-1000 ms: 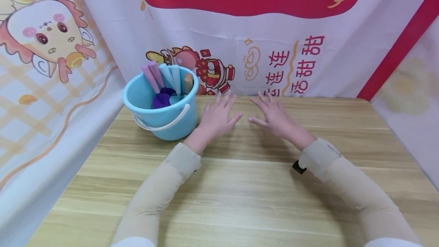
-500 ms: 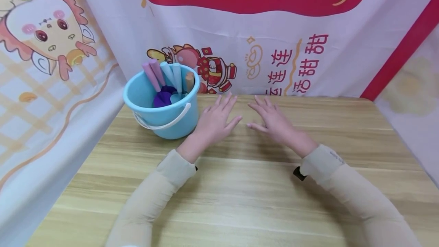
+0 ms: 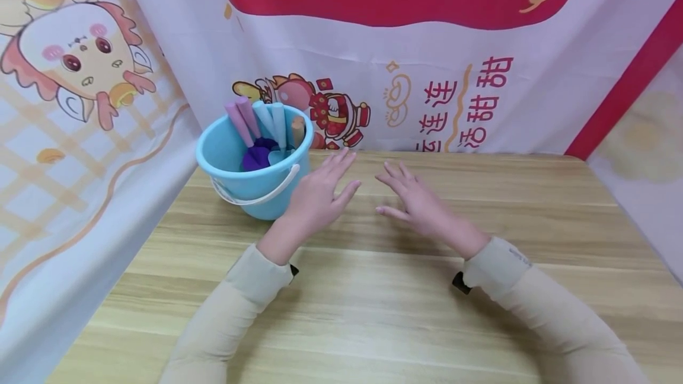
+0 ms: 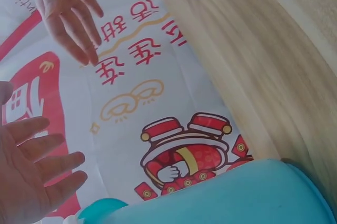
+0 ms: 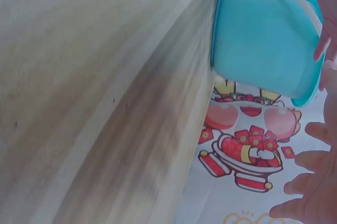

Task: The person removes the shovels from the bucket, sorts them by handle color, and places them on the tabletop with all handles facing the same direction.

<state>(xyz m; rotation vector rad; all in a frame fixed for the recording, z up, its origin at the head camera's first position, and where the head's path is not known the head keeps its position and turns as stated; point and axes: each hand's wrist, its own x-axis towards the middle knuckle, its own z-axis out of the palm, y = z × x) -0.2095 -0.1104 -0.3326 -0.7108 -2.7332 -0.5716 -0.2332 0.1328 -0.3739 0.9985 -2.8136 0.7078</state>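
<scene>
In the head view a light blue bucket point(image 3: 261, 194) with a white handle point(image 3: 267, 193) stands at the table's back left. Upright in it are pink handles point(image 3: 242, 120), light blue handles point(image 3: 271, 123), an orange-tan handle point(image 3: 297, 130) and something dark purple point(image 3: 257, 156). My left hand point(image 3: 320, 191) hovers just right of the bucket, fingers extended, with nothing in it. Across a gap, my right hand point(image 3: 418, 203) hangs above the table with spread fingers and holds nothing. The left wrist view shows both hands apart, beside the bucket's wall point(image 4: 237, 197).
The wood-grain table point(image 3: 352, 313) reaches back to a printed cloth point(image 3: 331, 46) with red and white patterns. Another cartoon-printed cloth point(image 3: 80, 165) hangs along the left side. Dark wrist pieces show under both sleeves point(image 3: 261, 280).
Both hands have drawn back a little toward the person, the left one also shifting leftward. The bucket keeps its place on the table; the head view has shifted slightly.
</scene>
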